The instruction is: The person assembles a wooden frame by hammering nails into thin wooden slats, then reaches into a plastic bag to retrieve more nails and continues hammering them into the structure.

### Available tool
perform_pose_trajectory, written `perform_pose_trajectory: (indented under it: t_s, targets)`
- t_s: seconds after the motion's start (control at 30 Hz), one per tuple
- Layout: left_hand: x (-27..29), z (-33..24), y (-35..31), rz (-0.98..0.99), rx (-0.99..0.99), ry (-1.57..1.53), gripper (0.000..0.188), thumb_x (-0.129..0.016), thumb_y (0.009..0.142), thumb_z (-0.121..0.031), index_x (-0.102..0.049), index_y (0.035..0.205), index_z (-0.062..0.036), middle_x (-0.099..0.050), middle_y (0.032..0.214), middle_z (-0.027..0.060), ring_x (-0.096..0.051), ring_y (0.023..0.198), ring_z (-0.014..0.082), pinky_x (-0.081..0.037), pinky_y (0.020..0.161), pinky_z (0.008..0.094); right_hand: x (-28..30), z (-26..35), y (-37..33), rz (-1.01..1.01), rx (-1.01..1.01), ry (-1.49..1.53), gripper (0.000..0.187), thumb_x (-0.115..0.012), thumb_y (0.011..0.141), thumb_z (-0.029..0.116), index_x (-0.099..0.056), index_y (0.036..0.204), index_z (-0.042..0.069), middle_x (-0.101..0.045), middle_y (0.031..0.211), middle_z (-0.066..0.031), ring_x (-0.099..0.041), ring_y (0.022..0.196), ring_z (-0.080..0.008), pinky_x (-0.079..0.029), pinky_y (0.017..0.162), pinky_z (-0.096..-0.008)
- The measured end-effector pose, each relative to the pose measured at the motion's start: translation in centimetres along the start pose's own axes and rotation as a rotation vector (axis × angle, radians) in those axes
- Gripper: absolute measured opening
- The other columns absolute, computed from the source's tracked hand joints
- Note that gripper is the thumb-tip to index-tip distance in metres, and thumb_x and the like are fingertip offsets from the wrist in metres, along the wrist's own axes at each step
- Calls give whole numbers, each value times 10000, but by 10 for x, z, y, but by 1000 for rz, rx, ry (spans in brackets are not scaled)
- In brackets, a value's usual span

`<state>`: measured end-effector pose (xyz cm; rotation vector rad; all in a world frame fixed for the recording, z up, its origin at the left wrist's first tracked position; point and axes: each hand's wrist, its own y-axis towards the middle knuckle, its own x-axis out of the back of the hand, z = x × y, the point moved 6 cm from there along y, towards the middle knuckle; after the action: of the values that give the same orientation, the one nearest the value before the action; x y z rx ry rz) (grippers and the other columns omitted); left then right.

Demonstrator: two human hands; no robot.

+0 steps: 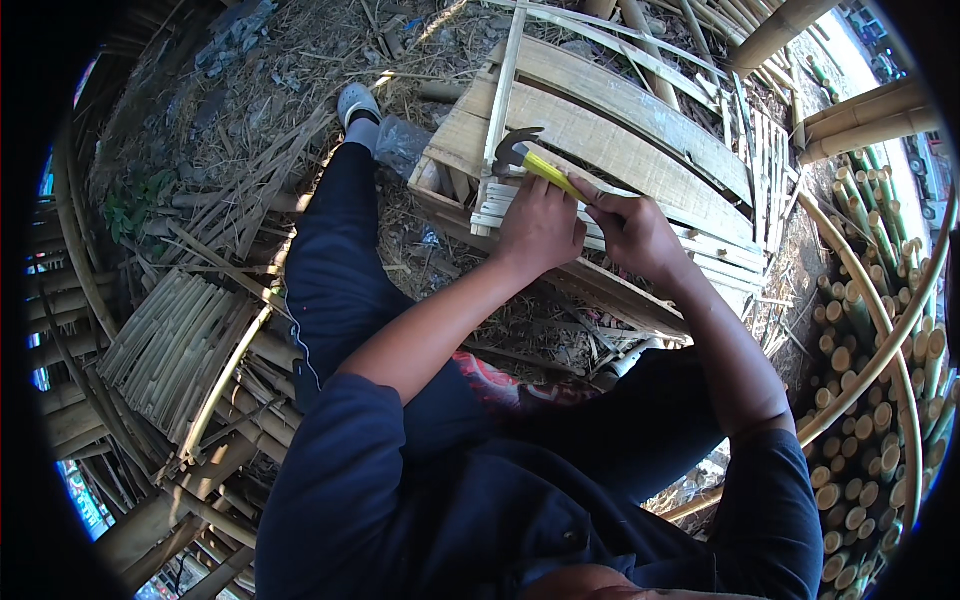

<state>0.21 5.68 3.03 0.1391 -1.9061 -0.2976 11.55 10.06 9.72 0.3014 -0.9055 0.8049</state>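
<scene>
A claw hammer [552, 174] with a yellow handle and dark metal head lies across the slats in front of me, its head pointing left. My right hand [632, 232] is closed around the end of the handle. Just below the handle, my left hand [541, 228] has its fingers curled down at pale bamboo strips [489, 208]; the hammer covers its fingertips, so what they pinch is hidden. The strips rest along the near side of a low wooden plank bench [590, 120]. A long upright strip [505, 85] crosses the bench's left end.
Cut bamboo poles [860, 400] are stacked at right. A bamboo slat panel [175, 330] stands at left. My outstretched leg [335, 235] lies left of the bench, next to a clear plastic bag [402, 145]. Straw and scraps litter the ground [260, 100].
</scene>
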Motion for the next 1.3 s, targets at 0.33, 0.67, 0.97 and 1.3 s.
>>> perform_pose_trajectory:
  t_s: [0.33,0.67,0.97,1.3]
  targets:
    - [-2,1,2,34,28,-62,560,-653,829,-220,-590,1246,148,-572,1311,319,-514,1297,418,-392,1162,468,-4,-1,-1,-39,8,-32,568,-653,962,113,-565,1481,327,-627,682,-196,-620,569,-337,-516,632,-447]
    - [-5,3,2,2,28,-71,587,-648,837,-191,-542,1321,125,-570,1356,307,-518,1324,417,-384,1178,468,-8,0,0,-26,-14,12,576,-631,963,66,-562,1485,299,-666,736,-193,-654,627,-345,-527,673,-455]
    - [-6,1,2,4,13,-22,567,-639,862,-201,-549,1326,112,-572,1371,294,-511,1339,409,-381,1176,468,-7,3,-1,-98,88,83,531,-621,978,46,-590,1466,254,-505,667,-236,-390,549,-185,-476,606,-290]
    - [-4,-1,2,26,35,-4,584,-632,861,-219,-562,1342,105,-578,1372,292,-506,1348,407,-372,1183,465,-4,13,-3,-65,31,8,537,-588,927,43,-606,1445,185,-684,760,-211,-692,676,-366,-535,680,-464]
